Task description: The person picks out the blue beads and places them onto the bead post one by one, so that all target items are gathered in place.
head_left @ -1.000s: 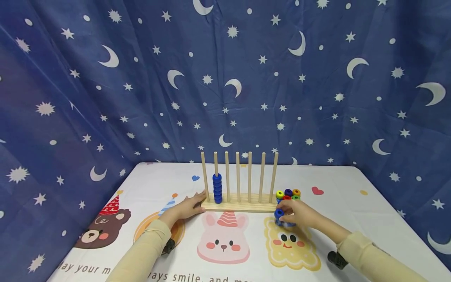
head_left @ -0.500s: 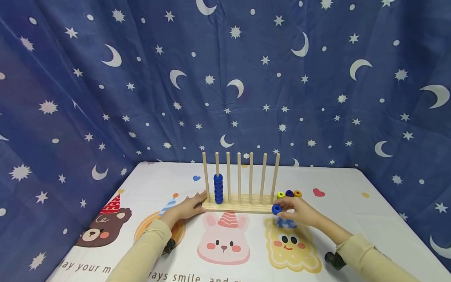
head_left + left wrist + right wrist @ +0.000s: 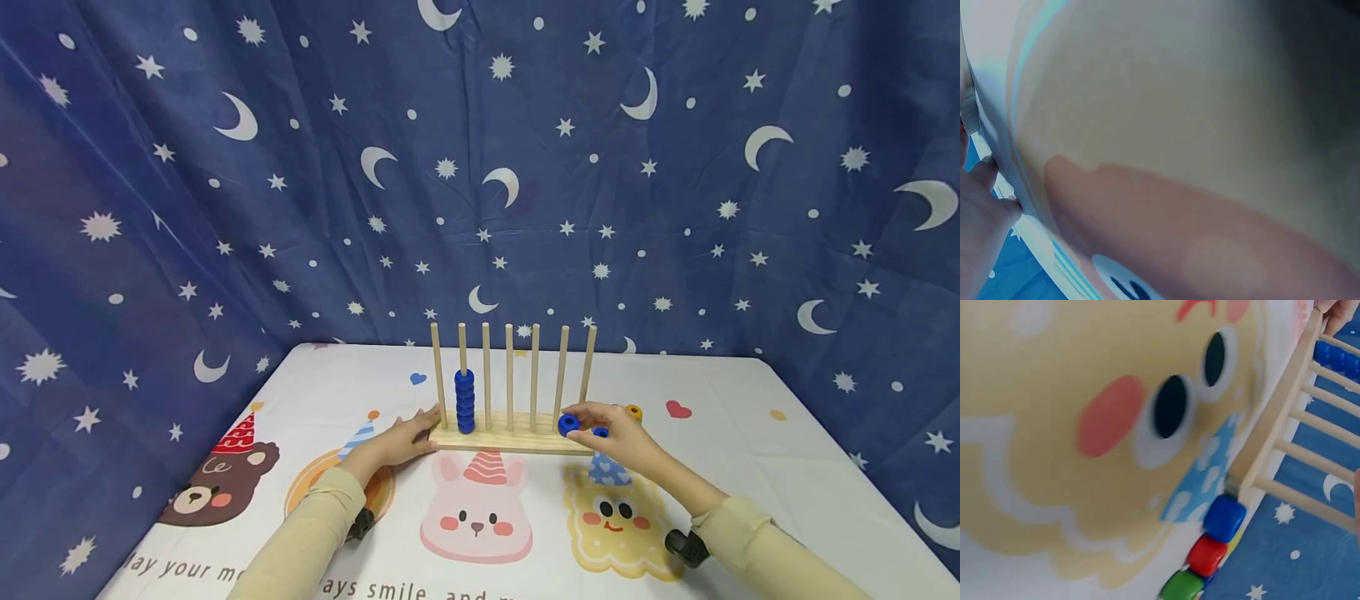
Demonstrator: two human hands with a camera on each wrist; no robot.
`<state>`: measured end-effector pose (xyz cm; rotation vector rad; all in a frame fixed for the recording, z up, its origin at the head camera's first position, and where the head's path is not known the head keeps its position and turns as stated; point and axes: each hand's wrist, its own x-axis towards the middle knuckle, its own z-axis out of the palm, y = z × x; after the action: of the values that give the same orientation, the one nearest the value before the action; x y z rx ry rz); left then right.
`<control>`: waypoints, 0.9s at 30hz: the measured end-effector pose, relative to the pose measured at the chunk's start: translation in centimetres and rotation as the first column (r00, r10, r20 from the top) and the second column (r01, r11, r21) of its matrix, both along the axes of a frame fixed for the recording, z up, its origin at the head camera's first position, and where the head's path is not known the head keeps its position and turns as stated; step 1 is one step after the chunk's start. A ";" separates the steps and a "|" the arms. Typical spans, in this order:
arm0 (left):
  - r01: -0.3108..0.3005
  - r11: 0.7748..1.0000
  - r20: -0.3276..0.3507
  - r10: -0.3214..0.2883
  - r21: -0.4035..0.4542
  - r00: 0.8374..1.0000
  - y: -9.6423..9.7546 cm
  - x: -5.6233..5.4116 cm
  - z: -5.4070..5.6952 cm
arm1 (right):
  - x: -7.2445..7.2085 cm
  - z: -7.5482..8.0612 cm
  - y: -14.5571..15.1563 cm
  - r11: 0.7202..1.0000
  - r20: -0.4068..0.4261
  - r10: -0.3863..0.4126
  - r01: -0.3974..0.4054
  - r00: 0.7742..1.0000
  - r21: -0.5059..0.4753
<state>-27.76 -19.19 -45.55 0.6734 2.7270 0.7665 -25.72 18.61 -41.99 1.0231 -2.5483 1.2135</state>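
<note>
A wooden bead rack [image 3: 517,442] with several upright pegs stands mid-table. Several blue beads [image 3: 465,402] are stacked on its second peg from the left. My left hand [image 3: 401,440] holds the left end of the rack's base, thumb at the front, fingers reaching along its end. Between thumb and fingers, my right hand [image 3: 615,429] pinches a blue bead [image 3: 568,426] in front of the rightmost pegs, over the base's right part. That held bead is out of sight in the right wrist view.
Loose beads lie off the rack's right end, partly behind my right hand: a blue bead [image 3: 1225,517], a red bead [image 3: 1207,555], a green bead [image 3: 1182,586] and an orange bead [image 3: 634,412]. A patterned cloth [image 3: 720,467] covers the table; a blue curtain [image 3: 480,183] hangs behind.
My right hand has lifted the blue bead from among the loose beads and carried it leftward to the rack. My left hand stays at the base's left end.
</note>
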 end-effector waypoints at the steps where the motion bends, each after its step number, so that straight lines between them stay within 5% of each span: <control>1: -0.003 1.000 -0.004 0.003 0.000 1.000 -0.1 0.0 0.0 | -0.1 0.2 -0.3 1.000 -0.005 -0.006 0.006 1.000 -0.005; 27: -0.003 1.000 -0.001 0.003 -0.013 1.000 0.2 -0.2 -0.1 | -0.5 3.3 -4.9 0.993 -0.014 0.052 -0.053 0.999 -0.103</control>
<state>-28.01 -19.02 -45.66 0.6671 2.7321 0.7486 -26.25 13.69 -38.73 1.0766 -2.4368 1.3337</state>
